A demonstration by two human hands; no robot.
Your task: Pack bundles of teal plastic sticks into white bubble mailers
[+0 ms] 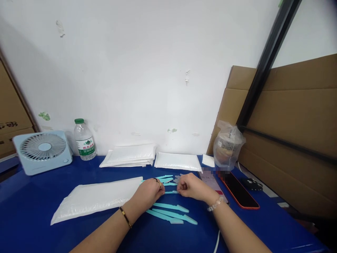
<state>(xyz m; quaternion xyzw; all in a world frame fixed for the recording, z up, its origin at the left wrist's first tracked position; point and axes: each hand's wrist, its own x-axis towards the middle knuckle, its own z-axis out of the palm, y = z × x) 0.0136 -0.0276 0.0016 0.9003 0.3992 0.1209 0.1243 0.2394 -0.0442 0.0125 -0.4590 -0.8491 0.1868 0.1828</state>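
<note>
At the table's (34, 235) middle, left hand (152, 189) and right hand (189, 187) each pinch, fingers closed, one end of a turquoise stick (170, 192); three similar sticks (175, 214) lie at six o'clock from it.

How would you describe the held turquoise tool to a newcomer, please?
Over the blue table, find the left hand and right hand. Between them is a slim turquoise tool. Unlike similar tools lying nearer and farther, it alone bridges both hands.

Head camera looks forward, down at hands (149, 192) (193, 187)
</note>
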